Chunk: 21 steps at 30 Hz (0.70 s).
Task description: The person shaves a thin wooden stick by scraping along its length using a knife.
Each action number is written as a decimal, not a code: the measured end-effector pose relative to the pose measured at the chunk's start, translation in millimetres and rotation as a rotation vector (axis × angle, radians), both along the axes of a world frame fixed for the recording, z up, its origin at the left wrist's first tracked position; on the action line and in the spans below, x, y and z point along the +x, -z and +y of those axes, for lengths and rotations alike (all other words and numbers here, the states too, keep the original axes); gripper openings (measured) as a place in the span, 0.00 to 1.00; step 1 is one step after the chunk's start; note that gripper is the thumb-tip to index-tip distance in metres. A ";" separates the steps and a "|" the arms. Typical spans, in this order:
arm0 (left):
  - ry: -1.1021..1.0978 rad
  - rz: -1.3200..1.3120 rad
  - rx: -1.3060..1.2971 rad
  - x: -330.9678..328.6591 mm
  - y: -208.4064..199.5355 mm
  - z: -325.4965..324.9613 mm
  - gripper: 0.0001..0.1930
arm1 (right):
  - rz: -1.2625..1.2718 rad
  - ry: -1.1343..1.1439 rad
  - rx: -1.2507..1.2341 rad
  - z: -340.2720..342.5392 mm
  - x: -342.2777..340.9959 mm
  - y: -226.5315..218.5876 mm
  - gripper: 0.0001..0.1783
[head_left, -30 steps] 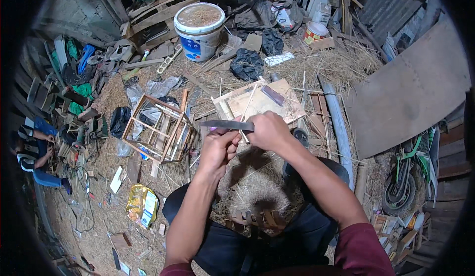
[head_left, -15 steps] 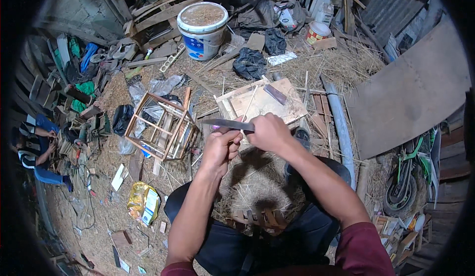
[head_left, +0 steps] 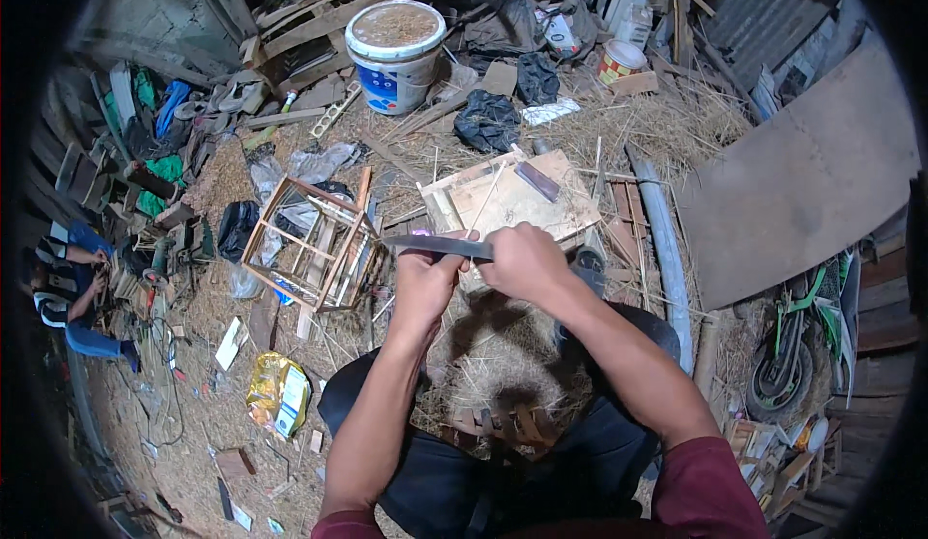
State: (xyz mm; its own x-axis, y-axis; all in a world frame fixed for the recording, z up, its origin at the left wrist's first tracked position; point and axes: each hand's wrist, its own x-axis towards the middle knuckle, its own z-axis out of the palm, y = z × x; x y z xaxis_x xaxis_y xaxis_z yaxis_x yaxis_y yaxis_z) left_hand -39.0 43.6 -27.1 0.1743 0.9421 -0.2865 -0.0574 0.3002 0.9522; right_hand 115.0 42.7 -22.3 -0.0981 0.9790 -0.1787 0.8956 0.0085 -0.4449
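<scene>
A long dark-bladed knife point(head_left: 440, 245) lies across the front of me, its tip toward the left. My right hand point(head_left: 527, 262) is wrapped round its handle, which the fingers hide. Below the blade, my left hand point(head_left: 423, 286) is closed on a thin wooden stick point(head_left: 487, 199), which slants up and away over a low wooden board point(head_left: 570, 201). The blade crosses the stick close to the left fingers. On the board rests a dark, flat-sided block point(head_left: 537, 180). To the left stands an open wooden frame point(head_left: 333, 261) made of slim strips.
A white bucket point(head_left: 394, 65) filled with shavings stands at the back. A grey pole point(head_left: 667, 259) and a large sheet point(head_left: 802, 172) are on the right, above a green motorbike point(head_left: 797, 317). At the far left, another person point(head_left: 82, 292) sits. A yellow bag point(head_left: 278, 394) lies on the littered floor.
The left hand has shifted slightly left and turned a little, with its fingers now more hidden behind the blade. The knife stays nearly in place in the right hand.
</scene>
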 end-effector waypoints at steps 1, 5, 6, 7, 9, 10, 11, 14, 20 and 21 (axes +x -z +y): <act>0.024 0.054 -0.001 -6.1 6.5 -0.3 0.09 | -0.025 -0.006 -0.010 0.9 -6.8 -3.8 0.13; 0.002 -0.004 0.013 0.3 -2.8 -13.6 0.10 | 0.053 0.236 -0.004 32.0 20.3 0.0 0.14; 0.015 -0.010 0.015 3.7 -4.5 -20.5 0.10 | 0.059 0.354 0.066 43.2 48.9 1.4 0.14; 0.027 -0.003 0.043 4.9 -5.4 -27.7 0.10 | 0.070 0.468 0.138 49.1 71.7 4.9 0.15; -0.002 0.004 0.064 -2.2 -2.1 -30.0 0.11 | 0.097 0.470 0.129 43.0 76.6 -3.8 0.15; -0.004 0.005 0.066 -7.9 -1.6 -25.7 0.11 | 0.120 0.473 0.120 40.7 74.2 -6.9 0.15; 0.006 0.041 0.074 -10.0 -3.7 -19.2 0.11 | 0.241 0.389 0.095 31.9 64.4 -6.6 0.15; -0.033 0.055 0.106 -6.5 -3.7 -6.5 0.11 | 0.117 0.032 -0.079 4.3 10.0 1.6 0.13; 0.033 0.015 0.102 -6.2 -2.2 -21.4 0.09 | 0.123 0.383 0.082 44.9 45.9 11.4 0.16; 0.073 -0.017 0.117 -6.4 -5.4 -23.3 0.09 | 0.105 0.504 0.174 53.6 68.1 13.5 0.17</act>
